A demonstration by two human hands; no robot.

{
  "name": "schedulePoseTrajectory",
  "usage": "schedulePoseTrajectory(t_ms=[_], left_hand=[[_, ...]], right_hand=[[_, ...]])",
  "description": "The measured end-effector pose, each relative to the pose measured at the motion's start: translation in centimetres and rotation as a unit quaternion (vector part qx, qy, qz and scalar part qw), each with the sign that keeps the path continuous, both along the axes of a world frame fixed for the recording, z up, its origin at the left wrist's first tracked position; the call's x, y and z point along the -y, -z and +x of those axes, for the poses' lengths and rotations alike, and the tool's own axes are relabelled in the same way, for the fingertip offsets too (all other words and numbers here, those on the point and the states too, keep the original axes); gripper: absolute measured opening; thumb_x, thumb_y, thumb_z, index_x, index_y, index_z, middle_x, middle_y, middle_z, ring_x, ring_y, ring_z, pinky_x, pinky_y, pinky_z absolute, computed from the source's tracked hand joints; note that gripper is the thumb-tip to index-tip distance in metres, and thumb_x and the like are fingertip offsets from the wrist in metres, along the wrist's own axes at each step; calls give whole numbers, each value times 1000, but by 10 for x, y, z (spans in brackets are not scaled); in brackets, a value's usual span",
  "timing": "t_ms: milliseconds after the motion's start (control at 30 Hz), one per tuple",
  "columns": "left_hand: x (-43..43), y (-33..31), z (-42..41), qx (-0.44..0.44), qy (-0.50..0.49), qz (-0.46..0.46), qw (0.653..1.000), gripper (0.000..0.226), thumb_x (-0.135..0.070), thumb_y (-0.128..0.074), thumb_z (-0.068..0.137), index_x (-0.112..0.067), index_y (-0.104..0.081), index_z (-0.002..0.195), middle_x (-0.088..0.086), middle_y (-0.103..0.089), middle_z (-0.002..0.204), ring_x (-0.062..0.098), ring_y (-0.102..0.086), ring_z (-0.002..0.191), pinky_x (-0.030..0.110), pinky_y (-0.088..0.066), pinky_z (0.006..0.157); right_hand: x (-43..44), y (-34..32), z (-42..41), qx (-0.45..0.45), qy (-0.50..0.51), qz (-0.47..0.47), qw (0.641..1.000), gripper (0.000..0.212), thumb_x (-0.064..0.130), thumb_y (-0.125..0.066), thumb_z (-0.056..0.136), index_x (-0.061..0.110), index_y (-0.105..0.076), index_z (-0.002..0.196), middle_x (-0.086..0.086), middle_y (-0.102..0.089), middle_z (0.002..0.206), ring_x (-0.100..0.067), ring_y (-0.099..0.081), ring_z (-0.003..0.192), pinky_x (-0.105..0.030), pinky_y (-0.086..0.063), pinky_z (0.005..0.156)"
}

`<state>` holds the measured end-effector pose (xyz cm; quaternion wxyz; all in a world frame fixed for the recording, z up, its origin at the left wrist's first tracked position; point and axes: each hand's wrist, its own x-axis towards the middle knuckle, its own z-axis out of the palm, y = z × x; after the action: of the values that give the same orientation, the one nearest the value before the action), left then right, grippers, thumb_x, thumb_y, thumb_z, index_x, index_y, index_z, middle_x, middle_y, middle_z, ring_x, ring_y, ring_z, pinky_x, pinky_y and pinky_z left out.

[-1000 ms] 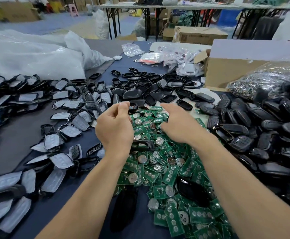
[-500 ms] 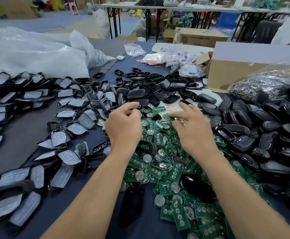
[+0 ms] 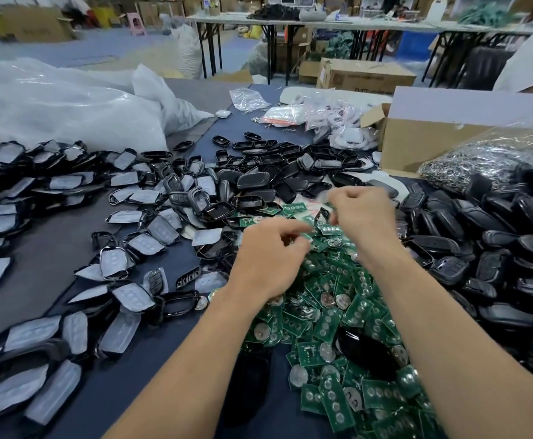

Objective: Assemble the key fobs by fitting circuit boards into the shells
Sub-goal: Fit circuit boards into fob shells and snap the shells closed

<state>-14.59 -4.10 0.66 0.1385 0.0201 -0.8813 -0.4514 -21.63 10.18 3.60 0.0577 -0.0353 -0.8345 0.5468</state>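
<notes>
We note the left hand [image 3: 268,258] with fingers curled over the pile of green circuit boards [image 3: 328,315]; we cannot tell whether it holds one. The right hand [image 3: 365,217], blurred, seems to pinch a black shell frame [image 3: 317,218] just above the pile. We judge no board seated yet. Heaps of loose shells [image 3: 487,248] flank the boards on the desk [image 3: 56,248]; most work remains.

We see a heap of small green circuit boards [image 3: 331,315] down the middle, many carrying round silver coin cells. Glossy black shells [image 3: 496,248] pile up on its right and far side. On its left lie shell halves with grey button pads [image 3: 151,239]. One black shell [image 3: 365,350] lies on top of the boards.
</notes>
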Motion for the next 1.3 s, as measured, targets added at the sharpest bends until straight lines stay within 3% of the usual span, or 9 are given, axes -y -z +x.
schedulePoseTrajectory(t_ms=[133, 233, 367, 467, 667, 767, 900, 1067, 1300], left_hand=[[12, -6, -2, -54, -160, 11, 986, 32, -20, -56, 88, -35, -82, 99, -18, -72, 95, 19, -65, 96, 43, -54, 92], [26, -3, -5, -8, -243, 49, 969, 27, -18, -58, 83, -38, -76, 86, -17, -72, 81, 23, -65, 95, 41, -51, 89], [31, -1, -8, 13, -303, 75, 950, 28, -8, -56, 75, -33, -68, 80, -16, -67, 79, 21, -62, 96, 38, -47, 86], [35, -1, -10, 10, -315, 102, 944, 29, -8, -56, 75, -36, -63, 77, -15, -68, 81, 21, -63, 96, 36, -46, 86], [31, -4, -9, -5, -308, 126, 943, 21, -14, -63, 87, -34, -69, 85, -15, -69, 86, 19, -65, 97, 45, -53, 94], [25, -3, -2, -82, -201, 66, 974, 36, -12, -69, 86, -37, -75, 112, -20, -68, 110, 4, -62, 106, 31, -52, 101], [5, -2, 7, -99, 17, -1, 995, 64, -8, -73, 86, -43, -64, 139, -21, -64, 138, -9, -52, 129, 6, -34, 109], [-12, 6, 11, -97, 36, -2, 995, 70, -23, -78, 92, -62, -46, 141, -30, -65, 124, -19, -61, 95, -4, -38, 91], [-20, 4, 5, -19, -20, 273, 962, 33, -2, -71, 94, -34, -79, 96, -5, -82, 87, 19, -80, 75, 31, -65, 61]], right_hand=[[43, -20, -8, -3, -150, 128, 980, 25, 27, -69, 74, 6, -72, 63, -10, -66, 62, -13, -39, 51, -27, -38, 57], [78, -21, -21, -16, -181, 212, 960, 29, 25, -67, 82, 0, -70, 68, -3, -54, 54, -20, -45, 61, -31, -43, 62], [108, -3, -37, 33, -226, 310, 923, 30, 29, -68, 91, 6, -75, 108, -13, -73, 103, -30, -64, 99, -37, -55, 91], [107, 2, -33, 12, -193, 294, 936, 21, 29, -73, 88, 14, -82, 99, -11, -76, 99, -30, -67, 101, -39, -55, 93], [76, 10, -11, -63, -109, 150, 981, 19, 23, -75, 86, 22, -82, 68, 9, -68, 54, -9, -61, 56, -15, -41, 47], [53, 5, 4, 4, -44, -97, 994, 28, 22, -79, 88, 29, -79, 61, 13, -72, 61, -3, -62, 64, -29, -59, 62], [16, -2, 31, 100, -47, -313, 943, 30, 11, -73, 94, 19, -82, 67, 1, -79, 77, -15, -72, 67, -29, -63, 64], [-21, 4, 56, 143, -85, -373, 913, 15, 9, -65, 99, 10, -78, 92, -10, -79, 88, -16, -74, 71, -31, -62, 67], [-37, 19, 57, 89, -36, -380, 920, 24, 6, -57, 102, 16, -77, 112, -7, -74, 74, -17, -55, 60, -26, -41, 54]])
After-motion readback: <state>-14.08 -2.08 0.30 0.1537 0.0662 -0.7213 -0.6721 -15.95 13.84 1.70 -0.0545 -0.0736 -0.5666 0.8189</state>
